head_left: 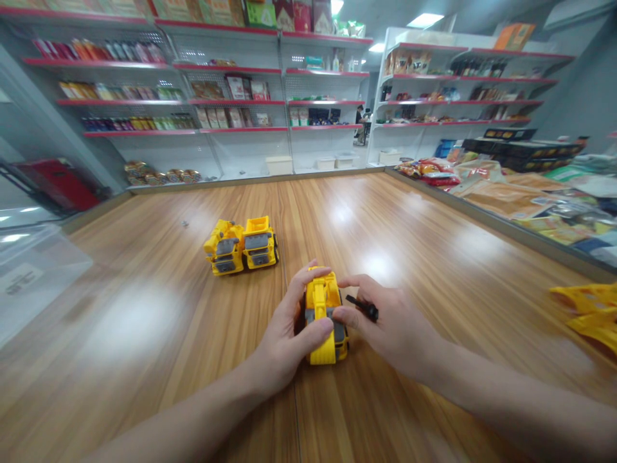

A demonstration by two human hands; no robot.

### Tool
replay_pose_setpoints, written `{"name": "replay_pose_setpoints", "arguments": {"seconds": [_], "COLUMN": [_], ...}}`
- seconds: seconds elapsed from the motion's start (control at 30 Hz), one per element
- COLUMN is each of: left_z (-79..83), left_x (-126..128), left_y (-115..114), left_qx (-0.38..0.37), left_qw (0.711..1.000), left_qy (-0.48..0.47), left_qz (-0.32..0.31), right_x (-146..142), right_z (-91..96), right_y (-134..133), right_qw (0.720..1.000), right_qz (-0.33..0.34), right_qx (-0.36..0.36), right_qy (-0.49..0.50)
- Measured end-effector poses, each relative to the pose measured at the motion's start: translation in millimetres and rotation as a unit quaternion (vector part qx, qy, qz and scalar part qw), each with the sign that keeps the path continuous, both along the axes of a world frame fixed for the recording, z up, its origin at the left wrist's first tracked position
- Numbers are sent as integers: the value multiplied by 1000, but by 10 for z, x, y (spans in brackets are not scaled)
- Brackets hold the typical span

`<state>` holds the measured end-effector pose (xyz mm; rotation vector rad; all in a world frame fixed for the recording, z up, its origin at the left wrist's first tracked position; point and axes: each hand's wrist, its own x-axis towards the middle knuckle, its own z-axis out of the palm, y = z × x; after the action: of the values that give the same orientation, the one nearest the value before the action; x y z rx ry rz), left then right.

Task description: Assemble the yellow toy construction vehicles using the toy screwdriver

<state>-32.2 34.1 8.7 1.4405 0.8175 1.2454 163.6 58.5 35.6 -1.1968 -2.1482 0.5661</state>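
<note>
A yellow toy truck (322,316) sits on the wooden table (159,321) right in front of me. My left hand (285,337) is wrapped round its left side, thumb across its top. My right hand (385,325) rests against the truck's right side and pinches a small black part (364,307) between thumb and forefinger. Two more yellow toy trucks (241,245) stand side by side farther back on the table, out of reach of both hands.
Yellow plastic pieces (585,312) lie at the table's right edge. A clear plastic box (33,273) stands at the left. Snack packets (506,193) cover a counter on the right. Red-edged store shelves (231,96) line the back wall.
</note>
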Motion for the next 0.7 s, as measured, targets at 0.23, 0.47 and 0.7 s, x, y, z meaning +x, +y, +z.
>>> {"name": "replay_pose_setpoints", "arguments": {"seconds": [0.23, 0.47, 0.7], "left_z": [14, 45, 32], "left_x": [55, 44, -5], "left_y": [48, 32, -19], "left_qx": [-33, 5, 29], "left_qw": [995, 993, 997], "left_qy": [-64, -91, -64], "left_qz": [69, 80, 26], "right_x": [34, 63, 55], "right_z": [-147, -16, 136], "right_y": [106, 66, -25], "right_qw": [994, 990, 985], "right_qz": [68, 76, 83], "right_qx": [79, 110, 147], "right_qy": [26, 52, 46]}}
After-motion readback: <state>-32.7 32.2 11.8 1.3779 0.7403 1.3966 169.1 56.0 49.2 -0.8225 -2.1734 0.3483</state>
